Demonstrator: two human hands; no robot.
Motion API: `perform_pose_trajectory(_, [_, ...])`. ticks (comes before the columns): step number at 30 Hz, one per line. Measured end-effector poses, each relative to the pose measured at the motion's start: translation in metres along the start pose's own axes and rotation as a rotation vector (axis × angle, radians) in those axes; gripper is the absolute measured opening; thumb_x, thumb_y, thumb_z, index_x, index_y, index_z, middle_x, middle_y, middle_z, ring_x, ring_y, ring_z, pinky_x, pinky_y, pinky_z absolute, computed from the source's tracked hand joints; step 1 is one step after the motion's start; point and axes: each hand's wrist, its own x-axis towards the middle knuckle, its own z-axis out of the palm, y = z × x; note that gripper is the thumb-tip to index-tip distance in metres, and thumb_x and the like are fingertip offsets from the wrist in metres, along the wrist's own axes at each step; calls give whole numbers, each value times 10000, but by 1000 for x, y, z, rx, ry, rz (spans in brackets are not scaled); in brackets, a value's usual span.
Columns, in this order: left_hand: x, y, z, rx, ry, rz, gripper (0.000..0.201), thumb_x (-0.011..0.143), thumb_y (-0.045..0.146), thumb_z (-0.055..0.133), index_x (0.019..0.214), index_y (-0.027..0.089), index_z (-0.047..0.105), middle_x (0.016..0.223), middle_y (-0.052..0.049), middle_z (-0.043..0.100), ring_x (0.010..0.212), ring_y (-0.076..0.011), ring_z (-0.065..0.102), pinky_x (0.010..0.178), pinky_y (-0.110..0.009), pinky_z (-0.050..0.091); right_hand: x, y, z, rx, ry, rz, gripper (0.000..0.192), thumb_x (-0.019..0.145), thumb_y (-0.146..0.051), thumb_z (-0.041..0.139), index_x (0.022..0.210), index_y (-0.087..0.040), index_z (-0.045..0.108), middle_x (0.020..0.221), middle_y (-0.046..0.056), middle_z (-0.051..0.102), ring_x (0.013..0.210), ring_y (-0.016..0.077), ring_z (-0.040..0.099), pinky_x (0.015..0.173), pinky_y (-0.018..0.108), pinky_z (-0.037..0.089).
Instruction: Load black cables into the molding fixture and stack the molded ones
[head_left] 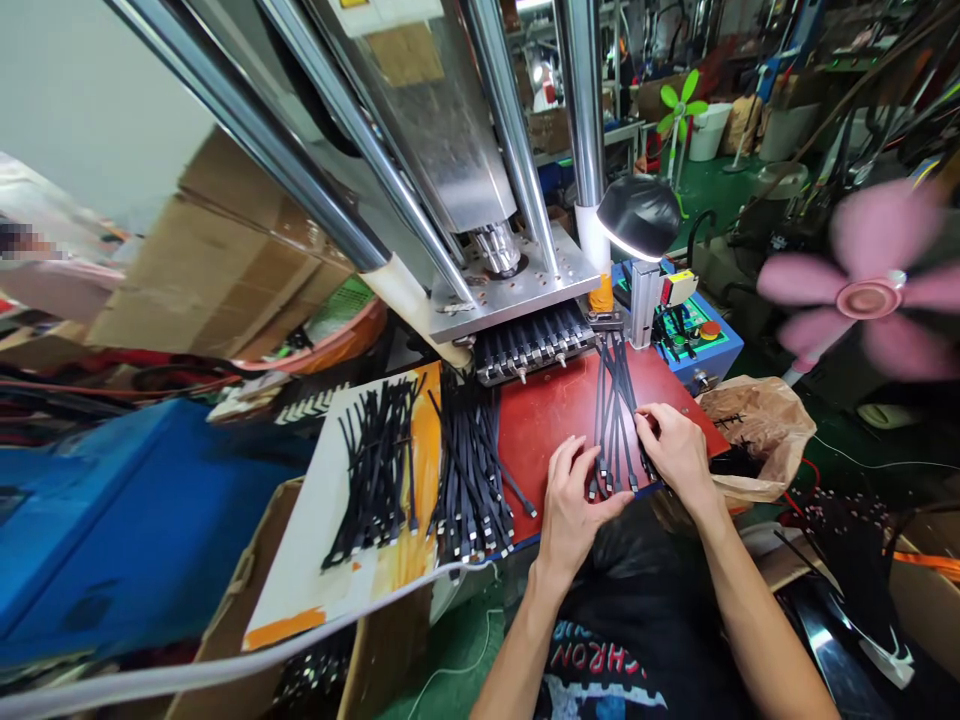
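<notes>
Several short black cables [616, 415] lie fanned out on a red work plate [544, 410], running back toward a metal fixture [534, 345] under the press. My left hand [574, 500] rests flat on the plate by the near cable ends, fingers spread beside them. My right hand [675, 445] pinches the cables on their right side, fingers curled on a strand. A larger pile of black cables [469, 465] lies left of the plate, and another bundle of black cables [375, 470] sits on a white board.
A vertical press with steel columns [517, 150] stands behind the plate. A black lamp [637, 215] and a blue control box [701, 335] are at the right. A brown bag [757, 430] sits by my right wrist. A pink fan [866, 295] spins at right. Cardboard boxes [217, 260] are stacked at left.
</notes>
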Motion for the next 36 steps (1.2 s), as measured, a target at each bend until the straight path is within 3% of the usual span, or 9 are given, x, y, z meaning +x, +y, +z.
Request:
perform_pose_trajectory(3, [-2,9,-11,-48,136,-135,214,990,348,704,1133,191,687,1107,-88,707,1027,-241,692,929,-403,584,0,2,1,2,3,-1,304,1042,-378,515,1095,-232,776,1015,52,797,925,227,723,760,309,455])
perform_pose_trajectory(9, [-5,22,-23,202,-164,-189,264,869,373,845,876,201,645,889,-34,677,873,-247,642,795,-371,506,-1,3,3,6,10,-7,306,1040,-386,520,1089,-231,779,1023,59,797,925,224,719,757,309,452])
perform_pose_trajectory(16, [0,12,-29,91,-209,-245,182,956,216,645,775,210,643,790,-11,684,792,-207,636,729,-325,455,-1,3,4,13,16,-10,299,1035,-388,525,1078,-237,780,993,51,796,906,225,719,738,309,440])
perform_pose_trajectory(20, [-2,8,-29,58,-190,-278,188,980,276,619,808,215,665,801,-15,705,780,-204,647,734,-330,468,-1,3,4,19,20,-7,297,1035,-392,526,1079,-241,778,991,49,796,911,224,719,738,309,438])
perform_pose_trajectory(23, [-2,6,-27,45,-154,-311,112,992,286,610,1024,209,684,769,8,680,719,-186,646,729,-320,493,-1,2,4,17,22,-6,299,1033,-389,525,1074,-240,781,992,50,796,905,224,719,738,311,439])
perform_pose_trajectory(26, [1,6,-28,23,-129,-280,330,992,299,640,1305,196,620,887,-7,693,736,-176,660,778,-324,535,-1,1,3,12,20,-10,297,1034,-385,524,1071,-239,781,993,48,795,906,223,719,741,312,438])
perform_pose_trajectory(29, [6,6,-31,55,-217,-116,560,970,361,722,1485,224,549,1116,-71,677,947,-220,689,904,-367,565,-1,0,2,7,21,-11,302,1036,-379,517,1075,-234,779,998,50,795,909,226,718,748,313,435])
perform_pose_trajectory(32, [10,4,-34,127,-345,7,598,912,436,810,1451,260,618,1158,-80,629,1051,-259,674,927,-386,577,-2,0,2,6,21,-10,312,1037,-381,512,1081,-227,780,1002,58,795,898,226,715,750,313,435])
perform_pose_trajectory(36, [10,1,-34,109,-324,4,293,972,338,744,1255,262,734,1119,-57,618,1029,-218,676,921,-340,574,-2,0,2,11,14,-9,318,1037,-384,509,1076,-224,781,996,63,794,910,229,716,757,311,439])
